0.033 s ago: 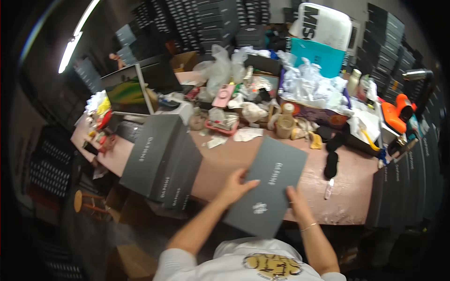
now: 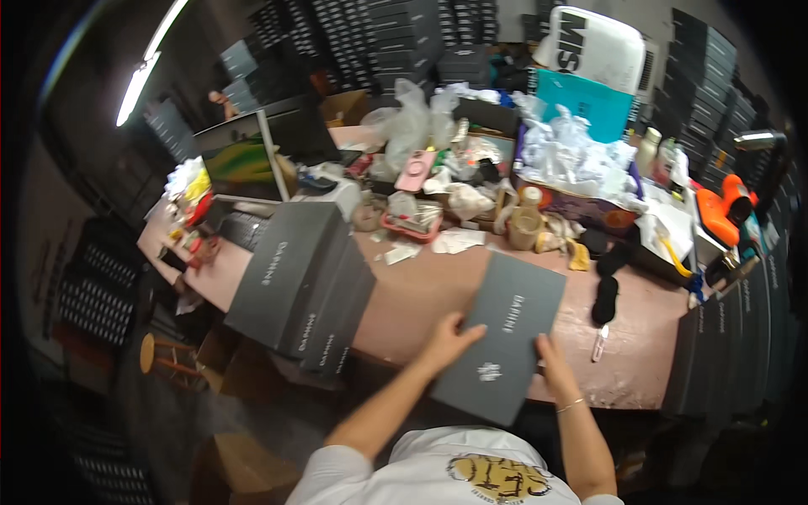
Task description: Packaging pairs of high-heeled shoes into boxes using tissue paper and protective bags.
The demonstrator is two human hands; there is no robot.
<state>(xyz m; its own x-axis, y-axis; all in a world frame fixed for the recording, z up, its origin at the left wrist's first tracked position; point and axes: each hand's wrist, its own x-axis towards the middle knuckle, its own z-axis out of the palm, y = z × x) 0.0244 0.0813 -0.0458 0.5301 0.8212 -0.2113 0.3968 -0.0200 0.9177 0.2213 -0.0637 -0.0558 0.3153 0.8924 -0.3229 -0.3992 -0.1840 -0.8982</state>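
Note:
A dark grey shoebox (image 2: 503, 337) with pale lettering and a small emblem is tilted over the near edge of the table, between my hands. My left hand (image 2: 449, 343) grips its left side, thumb lying on the lid. On the opposite side, my right hand (image 2: 551, 358) presses its fingers along the edge. The box looks closed, and its underside is hidden. Left of it stands a row of similar grey shoeboxes (image 2: 282, 273) on the table. To the right lie a black strap-like item (image 2: 604, 299) and a small pink-handled tool (image 2: 599, 343).
The pinkish table (image 2: 412, 295) carries a monitor (image 2: 238, 160), a purple box of crumpled white paper (image 2: 581, 202), a bottle (image 2: 528, 220) and an orange tape dispenser (image 2: 715, 217). Tall shoebox stacks (image 2: 707, 370) stand at the right. A wooden stool (image 2: 168, 353) is at lower left.
The whole view has shifted slightly, so things appear a little further right. Both hands keep the same hold on the shoebox.

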